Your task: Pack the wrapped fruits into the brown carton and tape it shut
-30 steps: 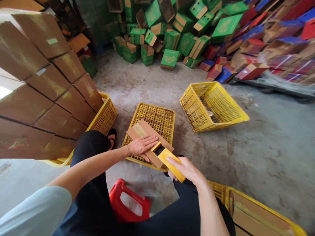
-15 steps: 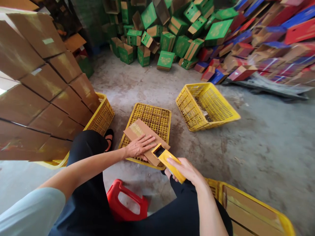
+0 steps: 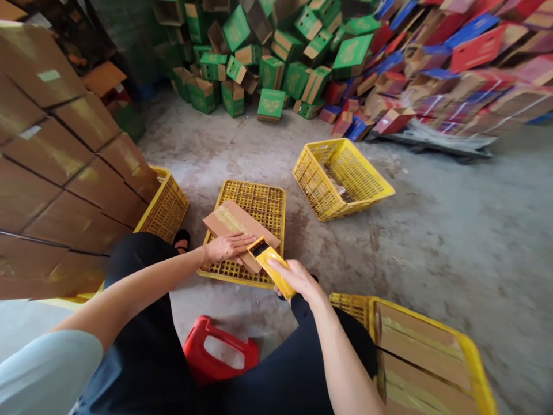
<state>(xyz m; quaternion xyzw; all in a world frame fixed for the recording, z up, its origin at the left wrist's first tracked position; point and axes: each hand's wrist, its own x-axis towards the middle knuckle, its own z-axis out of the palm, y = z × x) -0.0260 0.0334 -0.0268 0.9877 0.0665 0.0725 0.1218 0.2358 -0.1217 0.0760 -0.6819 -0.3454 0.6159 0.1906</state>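
On an upturned yellow plastic crate [image 3: 270,210] lies a closed flat cardboard box [image 3: 242,216], set slantwise, with a strip of clear tape along its top. My left hand [image 3: 227,248] rests flat on the box's near side, fingers stretched out and close together. A yellow tape dispenser [image 3: 273,266] with a dark opening at its front is gripped in my right hand [image 3: 296,276]. Its front end is at the box's near right end, close to my left fingertips. Whether it touches the cardboard I cannot tell.
Stacked taped cartons [image 3: 64,173] rise at left. A yellow basket [image 3: 315,190] stands ahead right; another crate [image 3: 479,369] at lower right holds cartons. A red plastic stool [image 3: 196,346] is between my legs. Green boxes [image 3: 272,104] and red-blue boxes [image 3: 475,46] are heaped behind.
The whole view has shifted, so most things appear further left. The tape dispenser in my right hand has moved slightly left against the box. My left fingers lie closer together.
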